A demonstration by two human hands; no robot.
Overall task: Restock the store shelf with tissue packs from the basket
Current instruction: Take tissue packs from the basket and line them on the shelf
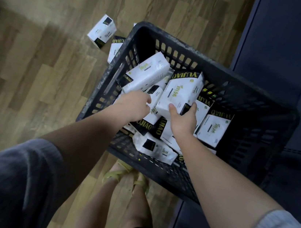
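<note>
A black slatted plastic basket point(176, 40) stands on the floor below me, holding several white tissue packs with black ends and green lettering. My right hand point(182, 120) grips the near end of one tissue pack point(181, 95), thumb on its left side and fingers on its right, tilting it up above the pile. My left hand point(134, 102) reaches in beside it, fingers curled onto the near edge of a second tissue pack point(147, 75) that leans against the basket's left wall. More packs lie under and around both hands.
Two tissue packs lie on the wooden floor left of the basket, one point(102, 31) loose and one point(115, 49) against the basket wall. A dark blue shelf base point(287, 55) runs along the right. My sandalled feet point(128, 176) stand just before the basket.
</note>
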